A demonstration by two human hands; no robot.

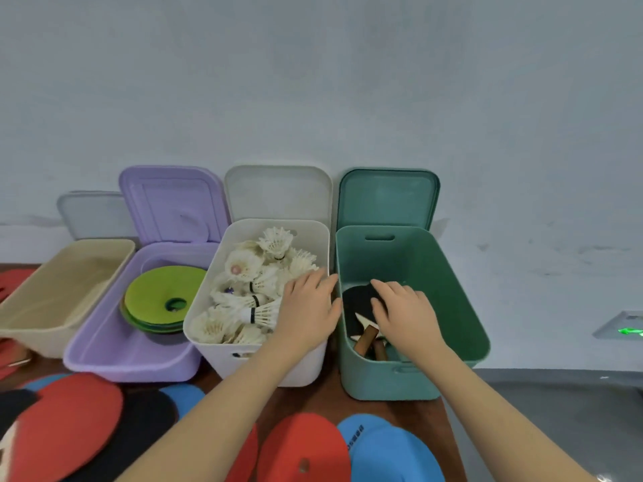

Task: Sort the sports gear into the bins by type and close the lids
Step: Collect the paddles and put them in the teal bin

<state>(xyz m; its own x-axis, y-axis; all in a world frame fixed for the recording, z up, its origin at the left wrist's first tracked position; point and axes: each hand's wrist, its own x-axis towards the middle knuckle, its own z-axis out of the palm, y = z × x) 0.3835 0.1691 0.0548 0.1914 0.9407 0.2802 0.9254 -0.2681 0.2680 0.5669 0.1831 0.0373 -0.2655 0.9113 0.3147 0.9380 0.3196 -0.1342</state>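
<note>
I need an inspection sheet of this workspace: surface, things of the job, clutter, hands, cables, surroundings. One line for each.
Surface: brown table, mostly covered.
Job's things: four open bins in a row with lids leaning behind; beige bin shows nothing inside; purple bin holds green discs; white bin is full of shuttlecocks; green bin holds paddles.
Clutter: red, blue and black flat pieces unsorted at the near edge.
Hands: left hand rests open over the white bin's rim; right hand reaches into the green bin, grip unclear.
Cables: nothing seen.
Surroundings: pale wall; green-lit floor sign.
</note>
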